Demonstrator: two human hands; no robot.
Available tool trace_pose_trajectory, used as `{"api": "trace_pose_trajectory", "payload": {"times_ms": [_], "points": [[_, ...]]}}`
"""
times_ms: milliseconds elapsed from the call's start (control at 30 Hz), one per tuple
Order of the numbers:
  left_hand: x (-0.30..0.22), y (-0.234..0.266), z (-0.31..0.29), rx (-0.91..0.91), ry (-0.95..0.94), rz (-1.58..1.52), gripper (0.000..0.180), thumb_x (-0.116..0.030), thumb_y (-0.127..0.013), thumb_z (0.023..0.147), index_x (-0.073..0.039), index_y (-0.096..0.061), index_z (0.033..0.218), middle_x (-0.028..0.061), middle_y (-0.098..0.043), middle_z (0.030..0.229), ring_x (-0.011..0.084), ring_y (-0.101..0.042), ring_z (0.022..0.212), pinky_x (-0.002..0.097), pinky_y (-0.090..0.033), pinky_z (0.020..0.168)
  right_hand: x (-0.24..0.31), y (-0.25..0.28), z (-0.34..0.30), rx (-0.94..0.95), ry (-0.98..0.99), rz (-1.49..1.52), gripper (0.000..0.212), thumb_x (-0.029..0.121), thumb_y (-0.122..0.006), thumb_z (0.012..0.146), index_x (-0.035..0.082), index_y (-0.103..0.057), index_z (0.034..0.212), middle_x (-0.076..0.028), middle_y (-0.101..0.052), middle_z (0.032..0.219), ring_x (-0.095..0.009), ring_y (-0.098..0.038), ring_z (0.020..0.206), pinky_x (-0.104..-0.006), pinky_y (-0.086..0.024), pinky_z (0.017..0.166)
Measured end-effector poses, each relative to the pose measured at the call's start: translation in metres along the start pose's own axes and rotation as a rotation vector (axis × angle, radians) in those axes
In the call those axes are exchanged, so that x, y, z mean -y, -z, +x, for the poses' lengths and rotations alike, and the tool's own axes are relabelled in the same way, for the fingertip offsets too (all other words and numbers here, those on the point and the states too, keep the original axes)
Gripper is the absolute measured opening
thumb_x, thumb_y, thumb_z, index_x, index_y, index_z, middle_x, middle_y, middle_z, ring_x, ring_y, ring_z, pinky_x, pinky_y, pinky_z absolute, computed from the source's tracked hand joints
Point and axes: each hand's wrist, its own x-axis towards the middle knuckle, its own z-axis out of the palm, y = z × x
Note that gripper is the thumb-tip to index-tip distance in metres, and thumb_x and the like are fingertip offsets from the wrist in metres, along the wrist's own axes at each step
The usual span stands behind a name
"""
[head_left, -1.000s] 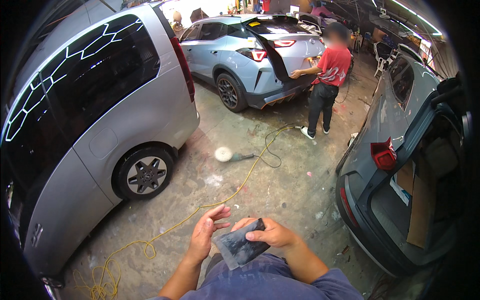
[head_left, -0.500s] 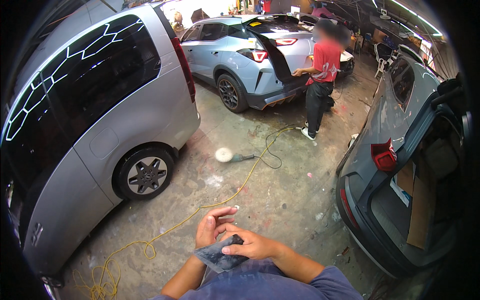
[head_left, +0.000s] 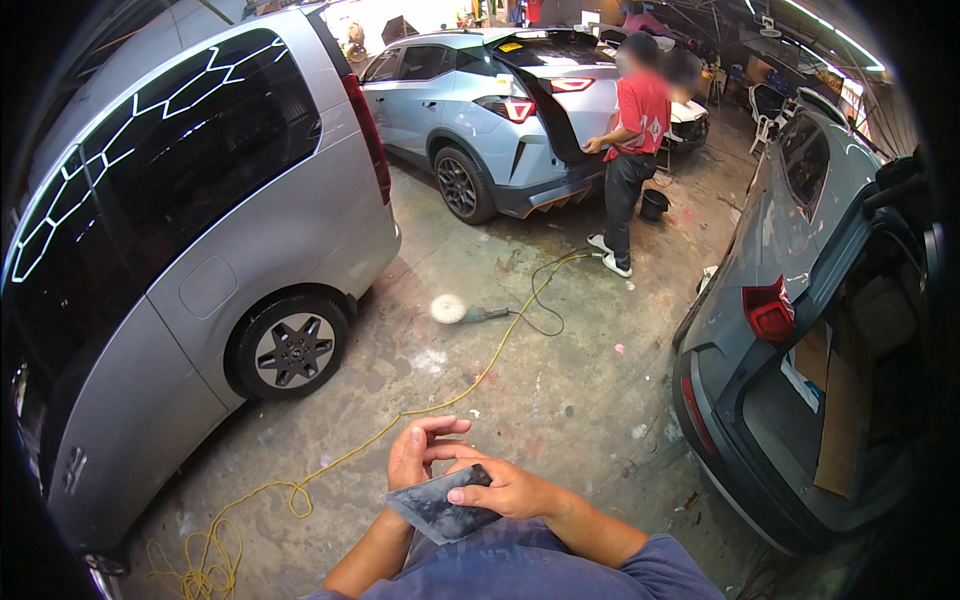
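My right hand [head_left: 512, 490] grips a thin dark grey sheet of what looks like sandpaper [head_left: 428, 512], the thumb pressed on its upper face. Pale dusty smears mark the sheet, which tilts in front of my body. Behind and to the left, my left hand [head_left: 408, 456] is raised with its fingers extended and slightly bent, close to the right fingers. Nothing shows in the left hand. The sheet's left corner covers part of my left wrist, and the right fingers under the sheet are mostly hidden.
A silver van [head_left: 200, 240] stands at left, a light blue car [head_left: 420, 110] beyond it. At right is a grey car [head_left: 735, 360] with its rear open. A polisher [head_left: 470, 313] and yellow cord [head_left: 440, 408] lie on the floor. A person [head_left: 635, 130] stands near a black bucket [head_left: 654, 205].
The person by the light blue car has shifted slightly left, uncovering the black bucket. My hands and the sheet have barely moved.
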Motion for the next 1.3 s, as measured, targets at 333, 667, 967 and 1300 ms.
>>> {"api": "trace_pose_trajectory", "payload": {"times_ms": [333, 667, 967, 1300], "points": [[0.002, 0.009, 0.002, -0.044, -0.005, -0.01, 0.051, -0.042, -0.039, 0.106, 0.004, -0.061, 0.113, 0.0215, -0.067, 0.107, 0.0275, -0.068, 0.098, 0.0384, -0.057, 0.086, 0.004, -0.006, -0.004, -0.02, -0.221, 0.179, 0.046, 0.022, -0.064, 0.098, 0.001, -0.052, 0.137, -0.01, -0.055, 0.137, -0.017, -0.052, 0.125, -0.035, -0.04, 0.107], [0.007, 0.014, -0.001, 0.033, -0.009, -0.076, 0.056, -0.044, -0.033, 0.107, 0.004, -0.058, 0.12, 0.0222, -0.065, 0.115, 0.029, -0.064, 0.11, 0.0415, -0.054, 0.093, 0.007, -0.001, -0.005, -0.054, -0.17, 0.19, 0.054, 0.021, -0.063, 0.098, 0.002, -0.045, 0.144, -0.007, -0.06, 0.13, -0.015, -0.054, 0.119, -0.0322, -0.041, 0.105], [0.001, 0.018, 0.013, 0.025, 0.072, -0.245, 0.066, -0.054, -0.025, 0.106, 0.0, -0.052, 0.131, 0.021, -0.059, 0.131, 0.0311, -0.057, 0.123, 0.0456, -0.05, 0.098, 0.006, -0.004, -0.01, -0.034, -0.224, 0.063, 0.037, 0.017, -0.064, 0.097, 0.0, -0.058, 0.13, -0.006, -0.064, 0.12, -0.013, -0.057, 0.112, -0.0316, -0.044, 0.1], [-0.029, 0.028, 0.012, 0.165, 0.232, -0.882, 0.081, -0.067, -0.02, 0.1, -0.006, -0.035, 0.151, 0.0277, -0.028, 0.157, 0.0413, -0.028, 0.146, 0.0562, -0.026, 0.118, 0.003, 0.007, -0.015, -0.151, 0.002, 0.596, 0.026, 0.017, -0.069, 0.089, -0.004, -0.066, 0.103, -0.031, -0.048, 0.142, -0.035, -0.068, 0.105, -0.0393, -0.056, 0.089]]}}
